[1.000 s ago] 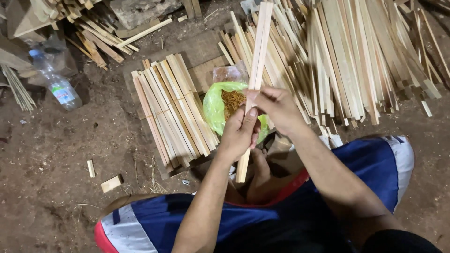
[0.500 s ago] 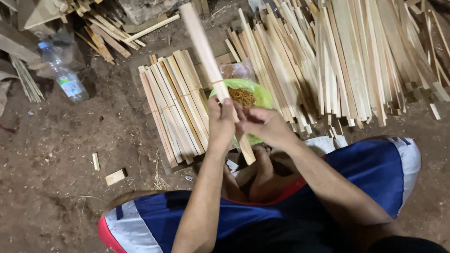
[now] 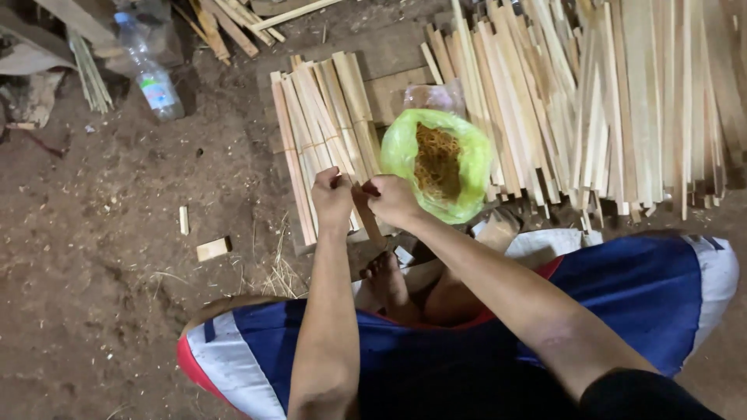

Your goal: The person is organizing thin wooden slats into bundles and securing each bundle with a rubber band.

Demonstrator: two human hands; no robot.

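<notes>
In the head view, a short wooden slat (image 3: 367, 220) was held between both hands just above the near end of a tied bundle of slats (image 3: 323, 140) that lay on the dirt floor (image 3: 117, 257). The left hand (image 3: 333, 201) was closed around the slat's upper end, and the right hand (image 3: 391, 199) was pinched shut on the same piece just beside it, so that the two grips almost touched. The slat was tilted, with its lower end pointing toward the bare foot (image 3: 387, 284) tucked under the blue shorts (image 3: 622, 295). Just to the right of the hands, an open green plastic bag (image 3: 437, 163) of fine brownish fibres rested against a large loose heap of slats (image 3: 622, 101). A plastic bottle (image 3: 152, 74) stood well apart at the upper left, and a small wood offcut (image 3: 212, 249) lay on the floor to the left. The step would be judged best done with the slat kept firmly pinched in both hands, close over the bundle, and the bag left within easy reach of the right hand.
</notes>
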